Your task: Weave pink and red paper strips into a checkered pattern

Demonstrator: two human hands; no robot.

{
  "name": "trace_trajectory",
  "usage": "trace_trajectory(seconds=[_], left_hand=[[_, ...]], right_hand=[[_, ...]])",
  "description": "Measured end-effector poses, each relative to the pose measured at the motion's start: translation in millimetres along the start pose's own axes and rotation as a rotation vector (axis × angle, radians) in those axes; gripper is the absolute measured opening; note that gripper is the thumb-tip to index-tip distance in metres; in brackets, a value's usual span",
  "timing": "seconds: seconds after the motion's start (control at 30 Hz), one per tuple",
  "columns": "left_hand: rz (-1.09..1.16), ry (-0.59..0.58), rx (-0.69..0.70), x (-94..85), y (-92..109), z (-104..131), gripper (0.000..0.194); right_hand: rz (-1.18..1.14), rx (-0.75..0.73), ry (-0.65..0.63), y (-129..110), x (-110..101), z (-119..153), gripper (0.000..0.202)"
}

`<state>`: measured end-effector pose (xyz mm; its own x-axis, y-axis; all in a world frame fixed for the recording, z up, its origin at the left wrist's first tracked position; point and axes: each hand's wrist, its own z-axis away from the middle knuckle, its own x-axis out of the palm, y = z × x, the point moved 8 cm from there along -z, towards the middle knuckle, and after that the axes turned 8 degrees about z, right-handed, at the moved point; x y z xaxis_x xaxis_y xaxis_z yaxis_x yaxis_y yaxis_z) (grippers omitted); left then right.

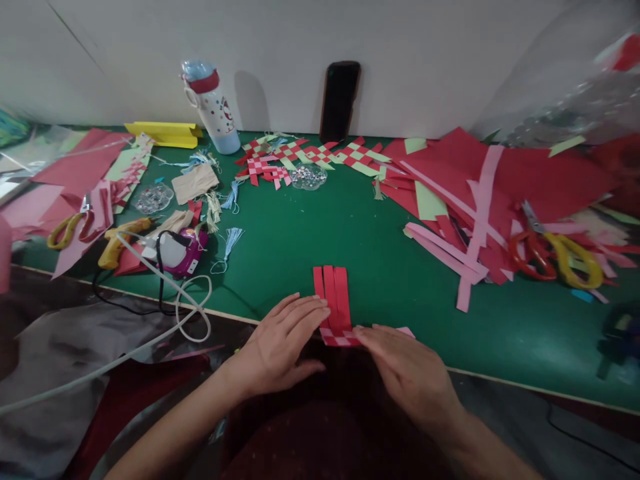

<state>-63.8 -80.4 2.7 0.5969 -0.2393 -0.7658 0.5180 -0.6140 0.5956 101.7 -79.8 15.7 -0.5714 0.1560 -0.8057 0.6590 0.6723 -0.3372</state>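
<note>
At the front edge of the green table lies a piece of woven paper strips [341,337], red and pink in a checked band. Its loose red strips [336,290] point away from me, side by side. My left hand [283,343] rests on its left side, fingers stretched out flat and thumb apart. The fingers of my right hand [407,363] are pressed together on the right end of the checked band; its thumb is hidden. Beyond those fingers, a pink strip end [407,331] pokes out.
Scissors [575,257], red sheets [530,180] and pink strips [483,200] cover the right side. Leftward are a glue gun [120,241], more scissors [65,230], cables and tassels [230,243]. A bottle [215,110], phone [340,100] and bead dish [309,177] stand behind.
</note>
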Motion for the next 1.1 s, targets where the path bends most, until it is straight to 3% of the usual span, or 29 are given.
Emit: trace_trajectory(seconds=[0.07, 0.17, 0.3, 0.37, 0.53, 0.8, 1.1], left_hand=[[0.108, 0.058, -0.019, -5.7, 2.9, -17.9, 0.076], [0.291, 0.169, -0.168, -18.0, -1.1, -47.8, 0.061], [0.496, 0.239, -0.364, -28.2, -10.6, -74.7, 0.028], [0.609, 0.235, -0.41, -28.3, -13.8, -81.8, 0.02], [0.847, 0.217, -0.476, -22.5, -16.6, -87.5, 0.021], [0.755, 0.236, -0.478, -24.0, -16.6, -87.2, 0.02], [0.688, 0.228, -0.452, -21.1, -18.8, -85.9, 0.02]], right_hand=[[-0.092, 0.234, -0.078, 19.3, -3.2, -11.7, 0.027], [-0.33, 0.535, -0.166, 42.9, -8.2, -29.0, 0.025], [-0.638, 0.697, -0.229, 56.4, -12.5, -50.2, 0.038], [-0.697, 0.718, -0.247, 60.4, -14.9, -57.5, 0.041], [-0.672, 0.704, -0.271, 64.9, -23.8, -67.3, 0.043], [-0.63, 0.636, -0.436, 61.5, -19.0, -68.5, 0.037], [-0.546, 0.662, -0.541, 67.4, -10.4, -64.1, 0.032]])
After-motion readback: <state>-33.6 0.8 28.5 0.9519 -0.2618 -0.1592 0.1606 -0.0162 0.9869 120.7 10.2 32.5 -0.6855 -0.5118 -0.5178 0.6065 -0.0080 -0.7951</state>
